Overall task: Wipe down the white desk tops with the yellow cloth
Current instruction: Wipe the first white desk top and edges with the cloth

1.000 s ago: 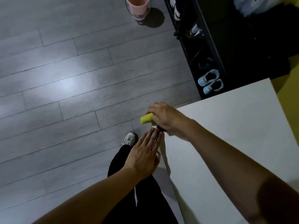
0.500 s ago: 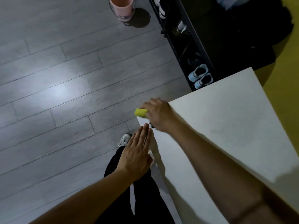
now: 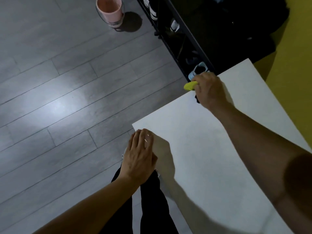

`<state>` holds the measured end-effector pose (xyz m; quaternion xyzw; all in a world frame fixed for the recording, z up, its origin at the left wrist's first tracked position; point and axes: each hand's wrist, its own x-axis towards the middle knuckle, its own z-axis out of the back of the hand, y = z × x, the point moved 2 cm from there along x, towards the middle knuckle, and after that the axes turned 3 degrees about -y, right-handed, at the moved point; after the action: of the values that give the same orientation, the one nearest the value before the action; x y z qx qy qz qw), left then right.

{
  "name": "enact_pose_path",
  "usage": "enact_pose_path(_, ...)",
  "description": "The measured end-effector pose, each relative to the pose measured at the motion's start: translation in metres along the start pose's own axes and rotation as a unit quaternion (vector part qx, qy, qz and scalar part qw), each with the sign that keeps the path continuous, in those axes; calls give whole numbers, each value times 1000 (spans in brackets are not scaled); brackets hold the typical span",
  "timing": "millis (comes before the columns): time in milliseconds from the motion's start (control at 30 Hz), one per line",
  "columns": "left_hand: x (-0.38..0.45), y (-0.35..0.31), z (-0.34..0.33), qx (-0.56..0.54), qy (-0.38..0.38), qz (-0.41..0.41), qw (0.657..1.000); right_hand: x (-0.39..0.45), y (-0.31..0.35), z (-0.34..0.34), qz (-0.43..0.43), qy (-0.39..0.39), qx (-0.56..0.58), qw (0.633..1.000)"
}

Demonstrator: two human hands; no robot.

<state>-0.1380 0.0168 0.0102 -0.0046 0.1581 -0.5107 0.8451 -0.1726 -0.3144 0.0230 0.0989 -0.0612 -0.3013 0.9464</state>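
I am standing over a grey plank floor (image 3: 64, 92) that is taking up the whole left side, with a white desk top (image 3: 211, 157) filling the lower right. A black shoe rack (image 3: 182, 39) is running along beyond the desk's far edge, holding a light blue sneaker (image 3: 198, 71) just past that edge. A pink bucket (image 3: 110, 11) is sitting on the floor well beyond the desk. My black trousers (image 3: 152, 200) are showing beside the desk's near left edge. My right hand (image 3: 210, 90) is resting at the desk's far left edge, its fingers curling round the yellow cloth (image 3: 190, 85), which is poking out over that edge. My left hand (image 3: 141, 156) is lying flat at the desk's near left corner, fingers straight and pressed together.
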Motion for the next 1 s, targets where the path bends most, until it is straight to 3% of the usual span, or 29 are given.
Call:
enact_pose_path(100, 14, -9, -2, 2, -29, -68, 997, -12, 19, -6, -7, -19, 6, 1000)
enact_pose_path(233, 42, -30, -9, -27, -44, -106, 993, -37, 49, -17, 86, 15, 68, 994)
enact_pose_path(367, 68, -42, -12, -18, -72, -132, 988, -34, 35, -21, 140, 21, 44, 989)
enact_pose_path(633, 100, -53, -5, -33, -98, -147, 984, 20, -91, 11, -14, -48, -17, 999)
enact_pose_path(800, 147, -73, -4, -46, -116, -170, 977, 35, -101, 6, -75, -52, -66, 994)
enact_pose_path(1000, 188, -113, -2, -48, -118, -167, 978, 36, -57, 2, 113, 78, -1, 991)
